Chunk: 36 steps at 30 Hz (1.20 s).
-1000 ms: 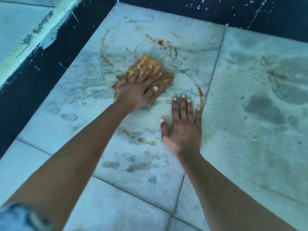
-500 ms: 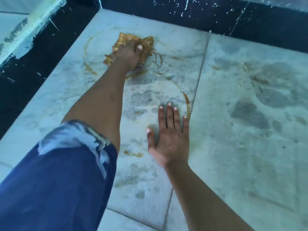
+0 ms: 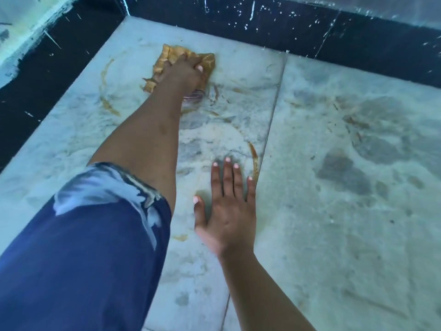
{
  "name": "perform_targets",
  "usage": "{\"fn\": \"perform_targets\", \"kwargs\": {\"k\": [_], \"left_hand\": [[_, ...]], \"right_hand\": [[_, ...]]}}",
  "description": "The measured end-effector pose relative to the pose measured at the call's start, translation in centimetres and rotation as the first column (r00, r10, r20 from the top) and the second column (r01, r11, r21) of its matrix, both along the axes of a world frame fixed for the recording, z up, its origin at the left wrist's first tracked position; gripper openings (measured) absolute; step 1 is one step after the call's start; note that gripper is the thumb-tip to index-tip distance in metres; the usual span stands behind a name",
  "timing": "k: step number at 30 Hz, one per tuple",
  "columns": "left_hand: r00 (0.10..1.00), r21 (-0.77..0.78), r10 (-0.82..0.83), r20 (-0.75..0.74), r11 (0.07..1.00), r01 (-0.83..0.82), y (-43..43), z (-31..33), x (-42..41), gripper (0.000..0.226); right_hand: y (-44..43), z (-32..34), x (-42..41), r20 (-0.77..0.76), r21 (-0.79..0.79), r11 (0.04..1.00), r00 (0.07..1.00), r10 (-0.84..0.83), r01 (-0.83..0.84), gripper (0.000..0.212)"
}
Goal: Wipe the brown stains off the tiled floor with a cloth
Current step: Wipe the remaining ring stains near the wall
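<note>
A crumpled brown-stained cloth [image 3: 167, 60] lies far out on the pale marbled floor tile [image 3: 71, 144], near the back corner. My left hand [image 3: 185, 71] grips it, fingers curled over the bunched fabric, arm stretched forward. Brown stains remain on the tile: a curved streak [image 3: 106, 91] left of the cloth, thin smears [image 3: 216, 91] just right of my wrist, a streak [image 3: 254, 156] along the grout line, and a small spot [image 3: 181, 237] near my right hand. My right hand [image 3: 226, 209] rests flat on the tile, fingers straight, holding nothing.
A dark, paint-flecked skirting [image 3: 262, 22] borders the floor at the back and on the left [image 3: 47, 75]. The right tile [image 3: 358, 187] shows grey damp patches. My blue sleeve [image 3: 83, 247] fills the lower left.
My left hand has pushed the cloth away from me toward the back corner, bunching it as its fingers curled in. The right hand has stayed flat in place.
</note>
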<state>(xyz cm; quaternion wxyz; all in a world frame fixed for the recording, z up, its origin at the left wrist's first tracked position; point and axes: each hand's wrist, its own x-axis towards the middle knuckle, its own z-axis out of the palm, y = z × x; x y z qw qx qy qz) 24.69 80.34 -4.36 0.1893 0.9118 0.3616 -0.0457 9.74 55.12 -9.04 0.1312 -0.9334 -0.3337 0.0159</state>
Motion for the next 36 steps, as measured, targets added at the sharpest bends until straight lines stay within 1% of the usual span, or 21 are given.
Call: {"fn": "perform_targets", "kwargs": {"k": [3,5,7,8,9,11,14,16,18,20,23,24,25,26,27,29,30,31,32,33,36], "left_hand": [[0.97,0.076,-0.24,-0.033,0.967,0.242,-4.7,-0.5,0.0,0.05],[0.924,0.139,-0.382,-0.018,0.914,0.381,-7.0,-1.2,-2.9,0.053],[0.885,0.191,-0.465,0.012,0.87,0.454,-7.2,-2.0,-6.8,0.056],[0.886,0.202,-0.462,0.03,0.871,0.447,-6.4,-2.1,-8.4,0.057],[0.907,0.201,-0.418,0.044,0.893,0.402,-5.3,-2.0,-9.4,0.056],[0.965,0.177,-0.258,0.051,0.953,0.246,-2.5,-2.0,-9.0,0.049],[1.0,0.088,-0.013,0.021,0.996,0.011,0.2,-1.5,-4.3,0.047],[0.999,0.035,0.048,-0.006,0.998,-0.048,-0.8,-0.9,-1.1,0.048],[1.0,0.019,-0.001,-0.026,1.0,0.001,-3.8,-0.8,0.8,0.049],[0.989,0.029,-0.146,-0.011,0.989,0.146,-7.7,-0.7,0.8,0.048],[0.914,0.105,-0.406,-0.009,0.909,0.404,-11.3,-1.0,-3.0,0.049],[0.884,0.134,-0.468,-0.013,0.875,0.466,-11.1,-1.4,-4.9,0.051],[0.868,0.154,-0.496,0.0,0.858,0.49,-10.3,-1.7,-6.7,0.054],[0.879,0.166,-0.476,0.018,0.869,0.467,-9.0,-1.8,-8.1,0.056],[0.914,0.18,-0.405,0.027,0.901,0.394,-7.4,-2.1,-8.9,0.056],[0.987,0.149,-0.158,0.022,0.977,0.153,-4.4,-1.9,-8.0,0.048],[0.999,0.102,-0.043,0.005,0.994,0.042,-3.8,-1.5,-6.5,0.047],[1.0,0.07,0.028,-0.014,0.997,-0.027,-4.0,-1.1,-4.8,0.046],[0.999,0.055,0.039,-0.026,0.998,-0.038,-4.8,-0.7,-3.2,0.046],[0.999,0.048,-0.005,-0.034,0.999,0.006,-6.0,-0.4,-1.9,0.047],[0.963,0.078,-0.268,-0.037,0.96,0.27,-9.7,-0.8,-1.4,0.047]], "right_hand": [[0.0,0.1,0.0,0.004,0.001,1.0,1.0,-0.004,0.004,0.07],[0.1,0.0,-0.1,0.006,0.003,1.0,1.0,-0.007,0.007,0.07],[0.0,0.0,0.0,0.007,0.001,1.0,1.0,-0.009,0.009,0.07],[0.1,0.0,0.0,0.008,0.003,1.0,1.0,-0.008,0.008,0.07],[0.1,0.0,0.0,0.01,0.004,1.0,1.0,-0.008,0.008,0.07],[0.0,-0.1,-0.1,0.012,0.007,1.0,1.0,-0.01,0.009,0.07],[0.0,-0.2,0.0,0.007,0.006,1.0,1.0,-0.011,0.01,0.07],[0.0,-0.2,0.0,0.008,0.01,1.0,1.0,-0.013,0.013,0.07],[0.0,0.0,0.0,-0.008,0.01,1.0,1.0,-0.004,0.004,0.07],[0.1,0.0,0.0,-0.013,0.003,1.0,1.0,-0.006,0.006,0.07],[0.1,0.0,0.0,-0.01,-0.003,1.0,1.0,-0.006,0.006,0.071],[0.1,0.1,0.0,-0.01,-0.004,1.0,1.0,-0.003,0.003,0.07],[0.0,0.1,-0.1,-0.011,-0.005,1.0,1.0,-0.004,0.003,0.07],[0.0,0.1,0.0,-0.011,-0.004,1.0,1.0,-0.004,0.004,0.07],[0.0,0.1,0.0,-0.012,-0.005,1.0,1.0,-0.005,0.005,0.07],[0.1,0.2,0.0,-0.015,-0.003,1.0,1.0,-0.004,0.004,0.07],[0.0,0.2,0.0,-0.017,-0.005,1.0,1.0,-0.005,0.005,0.07],[0.0,0.2,-0.1,-0.023,-0.009,1.0,1.0,-0.002,0.002,0.07],[0.0,0.2,0.0,-0.026,-0.009,1.0,1.0,0.002,-0.002,0.07],[0.0,0.1,0.0,-0.026,-0.01,1.0,1.0,0.003,-0.004,0.07],[0.1,-0.1,0.1,-0.023,-0.01,1.0,1.0,-0.004,0.004,0.071]]}}
